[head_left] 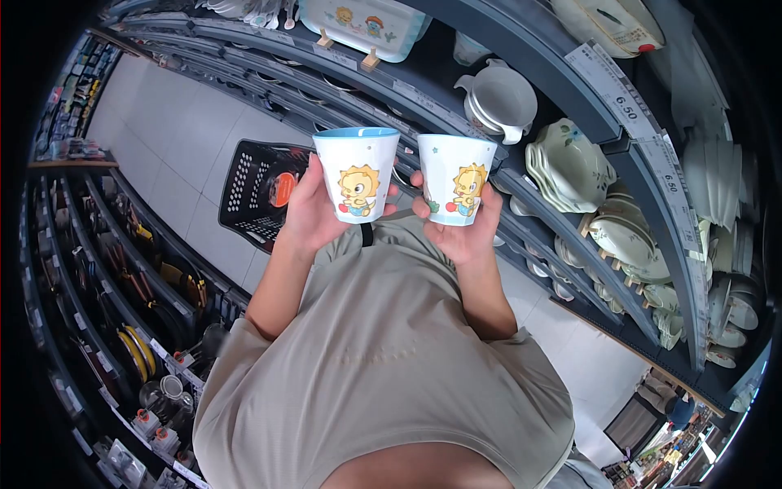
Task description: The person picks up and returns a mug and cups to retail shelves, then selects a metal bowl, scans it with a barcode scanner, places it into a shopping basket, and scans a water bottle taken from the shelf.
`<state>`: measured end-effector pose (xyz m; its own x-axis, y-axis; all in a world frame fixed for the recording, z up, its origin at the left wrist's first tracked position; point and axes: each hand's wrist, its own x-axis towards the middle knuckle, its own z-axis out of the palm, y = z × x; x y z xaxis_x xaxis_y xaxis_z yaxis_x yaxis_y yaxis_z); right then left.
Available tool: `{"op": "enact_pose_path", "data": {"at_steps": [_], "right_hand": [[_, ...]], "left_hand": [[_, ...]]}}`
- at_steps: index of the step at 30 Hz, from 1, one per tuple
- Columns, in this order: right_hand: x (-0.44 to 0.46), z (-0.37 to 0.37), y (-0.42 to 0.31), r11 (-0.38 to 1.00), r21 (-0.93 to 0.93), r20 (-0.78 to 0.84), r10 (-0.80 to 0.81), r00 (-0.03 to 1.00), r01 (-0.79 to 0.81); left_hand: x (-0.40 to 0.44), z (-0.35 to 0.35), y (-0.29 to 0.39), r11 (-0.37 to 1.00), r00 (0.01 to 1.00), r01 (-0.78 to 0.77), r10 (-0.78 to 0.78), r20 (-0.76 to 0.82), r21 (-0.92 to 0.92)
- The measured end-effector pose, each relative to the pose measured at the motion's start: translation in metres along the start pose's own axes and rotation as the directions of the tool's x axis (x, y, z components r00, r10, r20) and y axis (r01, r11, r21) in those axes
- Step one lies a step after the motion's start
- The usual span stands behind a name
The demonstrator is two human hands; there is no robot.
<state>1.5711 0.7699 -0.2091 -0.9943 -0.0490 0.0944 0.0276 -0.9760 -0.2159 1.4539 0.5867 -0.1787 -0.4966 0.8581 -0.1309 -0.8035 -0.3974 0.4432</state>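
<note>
My left hand is wrapped round a white cup with a blue inside and a yellow cartoon lion on its front. Beside it, a matching white cup with the same lion is gripped by my right hand. Both cups are upright, side by side with a small gap, in front of my chest. Fingertips show at the sides of each cup; the fingers behind them are hidden. The right cup's inside is barely visible.
A black shopping basket stands on the tiled floor. Shelves to the right hold stacked bowls, handled white pots and a cartoon tray. Racks of kitchen tools and yellow-rimmed items line the left.
</note>
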Motion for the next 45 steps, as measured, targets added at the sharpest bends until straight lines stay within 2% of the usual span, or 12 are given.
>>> {"op": "enact_pose_path", "data": {"at_steps": [3, 5, 9, 12, 18, 21, 27, 30, 33, 36, 42, 45], "right_hand": [[0.000, 0.001, 0.003, 0.989, 0.146, 0.017, -0.013, 1.000, 0.011], [0.002, 0.003, 0.001, 0.962, 0.268, 0.098, 0.030, 0.995, -0.056], [0.004, 0.008, 0.003, 0.868, 0.465, 0.263, 0.052, 0.963, -0.174], [0.006, 0.012, 0.003, 0.888, 0.433, 0.265, 0.037, 0.963, -0.154], [0.009, 0.002, 0.003, 0.871, 0.447, 0.307, 0.063, 0.950, -0.202], [0.009, 0.007, 0.002, 0.889, 0.419, 0.320, 0.048, 0.946, -0.187], [0.009, 0.001, 0.004, 0.918, 0.380, 0.308, -0.013, 0.951, -0.111], [0.009, 0.006, 0.007, 0.933, 0.349, 0.331, -0.030, 0.943, -0.093], [0.010, 0.006, 0.008, 0.941, 0.328, 0.328, -0.036, 0.944, -0.078], [0.005, -0.002, 0.010, 0.938, 0.344, 0.233, -0.044, 0.972, -0.040], [0.004, 0.000, 0.005, 0.970, 0.229, 0.176, 0.037, 0.984, -0.078], [0.002, -0.002, 0.008, 0.985, 0.172, 0.101, -0.021, 0.995, 0.003]], "left_hand": [[0.000, -0.020, -0.007, 1.000, 0.998, 0.019, -0.018, 0.057, -0.025], [0.002, -0.029, -0.010, 0.996, 0.995, 0.030, -0.022, 0.096, -0.080], [0.004, -0.022, -0.014, 0.983, 1.000, 0.000, 0.000, -0.002, 0.181], [0.008, -0.012, -0.014, 0.983, 0.997, -0.025, 0.037, -0.065, 0.183], [0.006, 0.002, -0.005, 0.999, 0.999, -0.037, 0.037, 0.012, -0.015], [0.005, 0.008, -0.006, 0.973, 0.990, -0.101, 0.119, -0.077, 0.208], [0.006, 0.006, -0.012, 0.927, 0.974, -0.162, 0.205, -0.096, 0.340], [0.005, 0.011, -0.020, 0.926, 0.965, -0.170, 0.226, -0.134, 0.337], [0.003, 0.010, -0.021, 0.957, 0.967, -0.205, 0.230, -0.106, 0.206], [0.000, 0.000, -0.018, 0.974, 0.987, -0.137, 0.150, -0.059, 0.179], [-0.007, -0.006, -0.015, 0.999, 0.999, -0.027, 0.026, -0.026, -0.019], [-0.005, 0.002, -0.011, 0.996, 0.999, -0.044, 0.045, -0.011, 0.084]]}}
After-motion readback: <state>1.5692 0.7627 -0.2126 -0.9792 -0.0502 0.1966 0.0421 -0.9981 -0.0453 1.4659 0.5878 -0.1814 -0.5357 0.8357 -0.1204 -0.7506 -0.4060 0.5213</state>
